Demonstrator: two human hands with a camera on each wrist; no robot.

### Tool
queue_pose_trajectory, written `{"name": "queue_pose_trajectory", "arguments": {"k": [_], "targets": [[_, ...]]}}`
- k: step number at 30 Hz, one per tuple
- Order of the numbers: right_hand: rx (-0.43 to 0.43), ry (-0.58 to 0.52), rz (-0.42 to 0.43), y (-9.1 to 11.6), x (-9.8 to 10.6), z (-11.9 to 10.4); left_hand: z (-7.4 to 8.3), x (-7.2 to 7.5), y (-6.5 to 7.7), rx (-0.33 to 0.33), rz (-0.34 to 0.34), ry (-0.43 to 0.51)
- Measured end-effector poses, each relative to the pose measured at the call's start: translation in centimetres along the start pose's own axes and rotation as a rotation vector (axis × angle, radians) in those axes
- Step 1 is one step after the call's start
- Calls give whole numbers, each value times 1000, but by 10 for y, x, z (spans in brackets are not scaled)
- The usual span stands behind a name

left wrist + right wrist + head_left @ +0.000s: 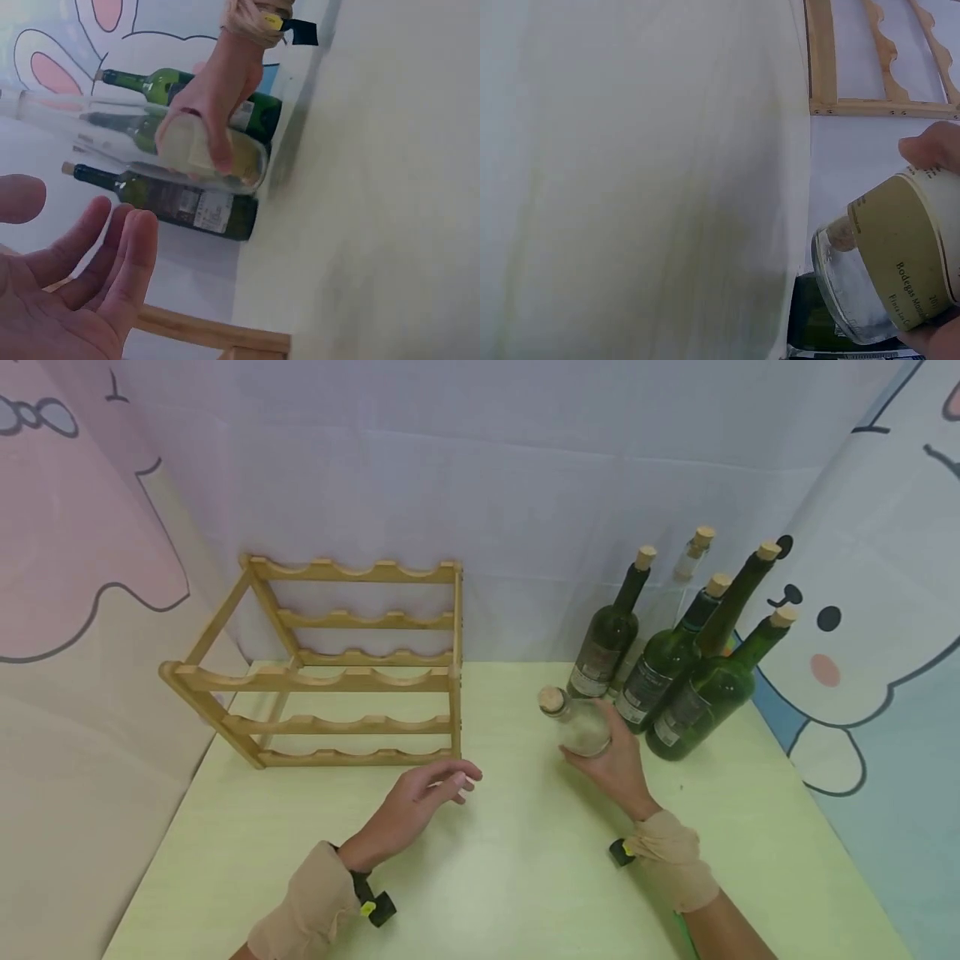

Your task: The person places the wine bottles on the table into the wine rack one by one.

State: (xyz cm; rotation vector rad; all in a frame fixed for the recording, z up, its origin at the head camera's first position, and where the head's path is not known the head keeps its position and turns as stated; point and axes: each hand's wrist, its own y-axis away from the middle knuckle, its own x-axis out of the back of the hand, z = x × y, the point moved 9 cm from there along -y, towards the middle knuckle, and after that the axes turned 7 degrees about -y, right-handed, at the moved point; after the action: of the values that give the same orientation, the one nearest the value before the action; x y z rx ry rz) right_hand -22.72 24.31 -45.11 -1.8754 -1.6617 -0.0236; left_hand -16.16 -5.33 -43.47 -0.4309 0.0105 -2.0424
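My right hand grips a clear glass bottle around its body, thumb on one side and fingers on the other. A cork tops this bottle, and its pale label shows in the right wrist view. In the head view the bottle tilts, its corked neck toward the rack side. My left hand hovers over the table in front of the wooden wine rack, fingers loosely bent with nothing in them. From the left wrist, the clear bottle overlaps the green bottles behind it.
Several corked bottles stand close together at the back right, among them a green bottle by the wall and another green bottle at the outer side. A white cloth hangs behind the pale table. The rack's scalloped rails hold no bottles.
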Motion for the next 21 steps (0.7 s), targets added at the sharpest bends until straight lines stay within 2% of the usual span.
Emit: {"name": "queue_pose_trajectory", "arguments": {"k": [4, 6, 8, 10, 15, 17, 21], "targets": [[77, 8, -20, 0, 3, -6, 6, 15, -6, 53, -31, 77], [136, 20, -31, 0, 4, -10, 8, 19, -9, 105, -76, 134], [206, 35, -37, 0, 6, -16, 9, 20, -11, 152, -120, 150], [277, 50, -48, 1, 7, -22, 11, 23, -12, 175, -134, 138], [394, 117, -86, 2, 3, -34, 19, 31, -16, 168, -131, 68], [421, 147, -98, 4, 1, -39, 23, 29, -16, 161, -172, 53], [480, 219, -100, 8, 1, -48, 23, 21, -14, 195, -277, -6]]}}
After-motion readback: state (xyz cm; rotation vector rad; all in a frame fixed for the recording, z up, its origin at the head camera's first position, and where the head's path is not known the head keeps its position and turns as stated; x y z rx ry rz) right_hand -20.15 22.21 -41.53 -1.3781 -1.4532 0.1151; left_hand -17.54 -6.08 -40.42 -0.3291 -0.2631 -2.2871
